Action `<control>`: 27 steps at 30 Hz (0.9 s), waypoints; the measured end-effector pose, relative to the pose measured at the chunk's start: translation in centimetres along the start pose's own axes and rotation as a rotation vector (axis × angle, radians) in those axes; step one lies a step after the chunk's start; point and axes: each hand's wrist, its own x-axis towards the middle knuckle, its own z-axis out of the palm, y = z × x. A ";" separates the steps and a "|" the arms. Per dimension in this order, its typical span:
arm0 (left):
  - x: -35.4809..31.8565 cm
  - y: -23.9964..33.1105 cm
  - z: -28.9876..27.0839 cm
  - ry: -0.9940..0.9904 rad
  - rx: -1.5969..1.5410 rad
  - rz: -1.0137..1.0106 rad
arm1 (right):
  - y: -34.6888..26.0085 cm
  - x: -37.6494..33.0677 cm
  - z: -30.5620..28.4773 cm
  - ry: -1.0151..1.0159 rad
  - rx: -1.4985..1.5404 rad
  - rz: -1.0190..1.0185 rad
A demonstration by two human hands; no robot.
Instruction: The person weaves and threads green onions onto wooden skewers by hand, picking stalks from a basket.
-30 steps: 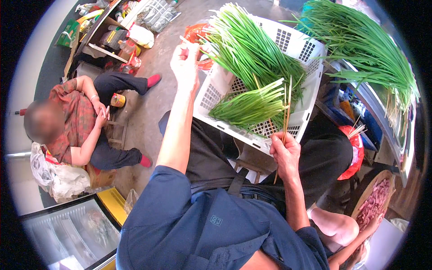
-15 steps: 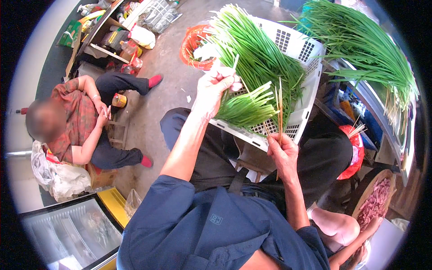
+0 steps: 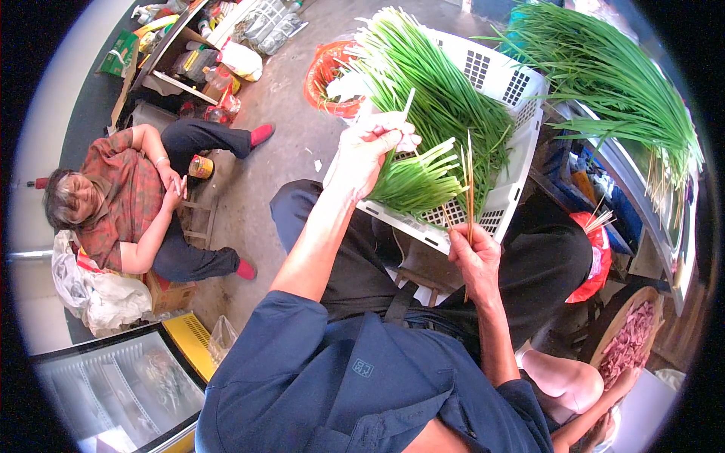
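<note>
My left hand [image 3: 364, 157] is closed above the near left edge of a white plastic basket [image 3: 434, 240]. It pinches garlic chives, with one pale stalk [image 3: 409, 103] poking up past the fingers. Lower right, my right hand [image 3: 477, 260] is wrapped round several thin wooden skewers [image 3: 470, 189] that point upward over the basket's near rim. Inside the basket lies a large heap of green garlic chives [image 3: 430, 79]. A smaller bunch of chives [image 3: 419, 181], its cut ends to the right, lies closer to me, partly behind my left hand.
More chives [image 3: 604, 83] on skewers lie on a table at the right. An orange-lined bin [image 3: 321, 75] stands beyond the basket. A red bag [image 3: 596, 260] holds skewers by my right knee. A person [image 3: 128, 189] sits at left; another's arm reaches toward a bowl of meat [image 3: 630, 340].
My left hand has shifted slightly to the right, and the pale stalk in it has moved along and leans more to the right. My right hand stays in place with the skewers.
</note>
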 end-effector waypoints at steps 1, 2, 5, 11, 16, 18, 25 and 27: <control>0.1 0.0 0.0 0.012 0.010 -0.002 | 0.1 0.0 0.0 -0.004 -0.002 -0.005; 0.2 0.0 0.0 0.023 0.019 -0.004 | 0.2 0.0 0.0 -0.004 -0.003 -0.005; 0.2 0.1 -0.1 0.004 0.056 0.007 | 0.2 0.1 0.0 -0.012 0.007 -0.010; 0.0 0.3 0.5 0.041 0.065 -0.003 | 0.2 0.1 -0.1 -0.006 0.017 0.009; 0.0 -0.6 0.4 0.081 0.019 0.088 | 0.2 0.2 0.0 -0.002 0.000 -0.008; -0.1 -0.5 0.6 0.082 0.020 0.100 | 0.4 0.2 0.0 0.003 0.004 -0.006; -0.3 -0.3 0.9 0.014 0.127 0.012 | 0.5 0.1 -0.1 0.016 -0.009 0.005; -0.3 -0.2 0.9 0.001 0.142 0.013 | 0.3 0.0 0.0 0.022 -0.004 0.002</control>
